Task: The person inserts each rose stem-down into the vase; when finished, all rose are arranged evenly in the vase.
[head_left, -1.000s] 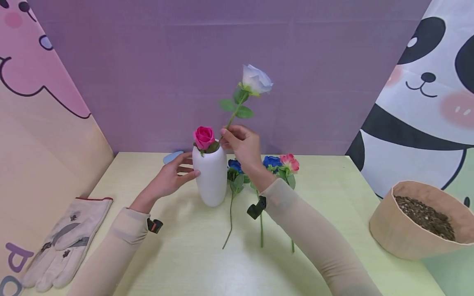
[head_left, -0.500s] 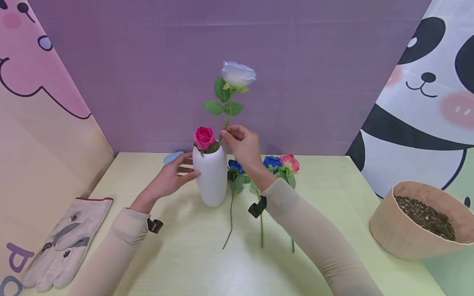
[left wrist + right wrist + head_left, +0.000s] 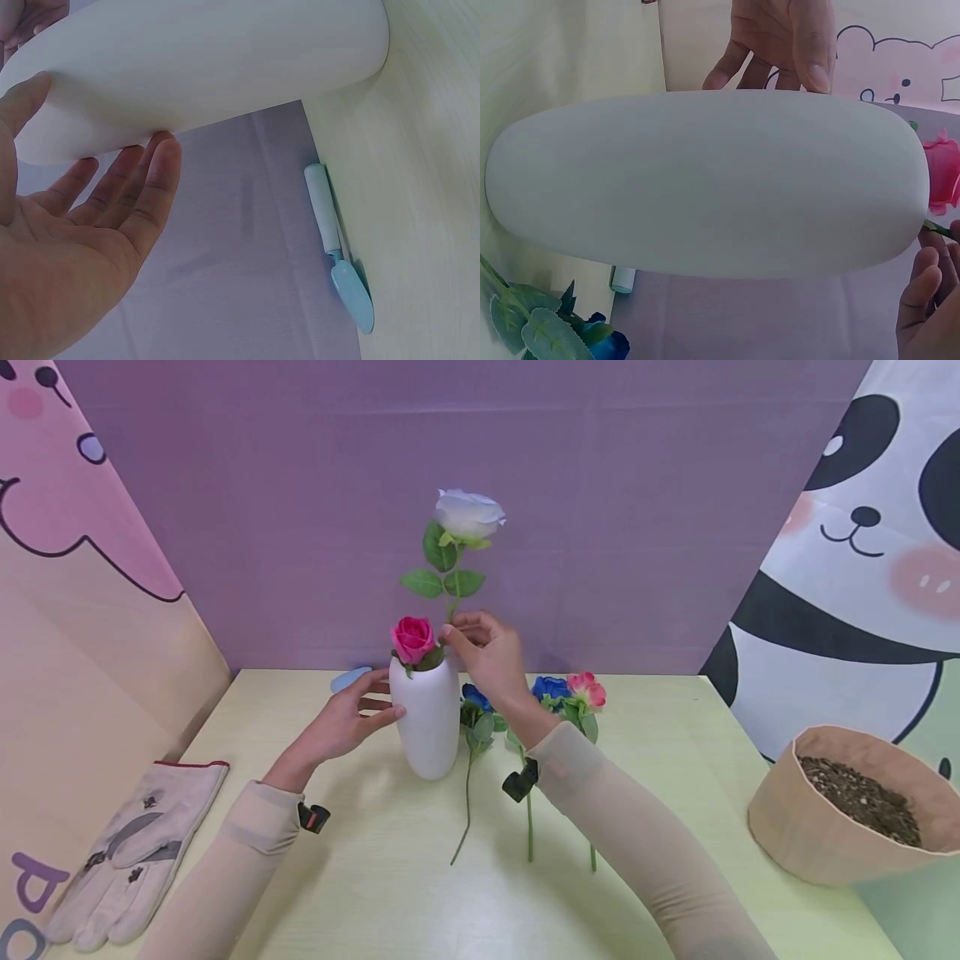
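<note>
A white vase [image 3: 427, 727] stands upright on the table with a pink rose [image 3: 413, 640] in its mouth. My left hand [image 3: 337, 720] rests thumb and fingertips against the vase's left side; in the left wrist view the fingers [image 3: 154, 191] are extended and only lightly bent. At the rim's right side, my right hand [image 3: 491, 656] pinches the stem of a white rose [image 3: 469, 515] between thumb and fingers. That rose rises nearly upright above the vase, and its lower stem is hidden behind the fingers and rim.
Two blue roses [image 3: 551, 687] and a coral flower [image 3: 587, 690] lie right of the vase, partly behind the right arm. A light blue trowel [image 3: 352, 296] lies behind the left hand. Gloves [image 3: 138, 852] lie at left; a soil-filled tan pot [image 3: 817, 827] stands at right.
The white rose has swung left from a rightward slant to nearly upright, and the right hand has shifted slightly left with it. The left hand and vase have stayed in place.
</note>
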Demonstrator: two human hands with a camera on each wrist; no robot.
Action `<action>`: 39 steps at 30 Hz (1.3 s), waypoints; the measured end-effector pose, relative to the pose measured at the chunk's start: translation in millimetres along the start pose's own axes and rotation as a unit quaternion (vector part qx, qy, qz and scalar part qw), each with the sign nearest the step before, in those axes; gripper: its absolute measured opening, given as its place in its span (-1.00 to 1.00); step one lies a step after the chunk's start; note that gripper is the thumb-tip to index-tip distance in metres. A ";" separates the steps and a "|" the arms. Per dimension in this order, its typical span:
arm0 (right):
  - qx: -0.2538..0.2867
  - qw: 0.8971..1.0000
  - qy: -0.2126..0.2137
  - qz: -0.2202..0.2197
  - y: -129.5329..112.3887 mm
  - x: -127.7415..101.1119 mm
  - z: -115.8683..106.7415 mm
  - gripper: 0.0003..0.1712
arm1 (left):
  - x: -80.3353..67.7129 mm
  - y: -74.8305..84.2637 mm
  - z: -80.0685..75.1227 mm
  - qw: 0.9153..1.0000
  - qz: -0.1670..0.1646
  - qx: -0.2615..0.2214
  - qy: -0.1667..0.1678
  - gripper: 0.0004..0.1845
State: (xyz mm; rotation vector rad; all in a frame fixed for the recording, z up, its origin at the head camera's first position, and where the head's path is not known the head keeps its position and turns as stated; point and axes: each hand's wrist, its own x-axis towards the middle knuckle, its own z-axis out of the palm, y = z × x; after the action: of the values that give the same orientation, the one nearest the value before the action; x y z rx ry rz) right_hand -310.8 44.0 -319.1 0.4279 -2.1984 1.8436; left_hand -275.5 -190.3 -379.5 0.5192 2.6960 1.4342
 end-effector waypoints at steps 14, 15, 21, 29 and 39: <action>-0.049 0.999 -0.025 0.001 1.5 1.2 5.3 -0.76 | -1.2 1.6 0.1 1.000 0.001 0.000 -0.002 -0.23; -0.056 0.998 -0.028 0.004 1.6 1.3 5.3 -0.76 | -1.0 1.9 0.2 1.000 0.000 -0.001 -0.002 -0.23; -0.100 0.994 -0.041 0.028 4.2 1.9 4.0 -0.76 | -1.0 1.9 0.3 1.000 -0.001 -0.001 -0.002 -0.24; -0.105 0.992 -0.048 0.043 4.1 1.4 1.9 -0.75 | -2.1 1.5 0.2 1.000 0.002 -0.002 0.000 -0.24; -0.082 0.994 -0.052 0.043 4.0 0.8 -0.6 -0.74 | -1.1 0.7 0.2 1.000 -0.001 -0.001 -0.002 -0.25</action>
State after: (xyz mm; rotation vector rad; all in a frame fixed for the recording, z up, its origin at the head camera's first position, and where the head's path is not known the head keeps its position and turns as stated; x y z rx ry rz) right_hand -313.0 45.2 -322.4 0.4102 -2.4524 1.6989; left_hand -274.2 -190.2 -379.2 0.5180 2.6902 1.4350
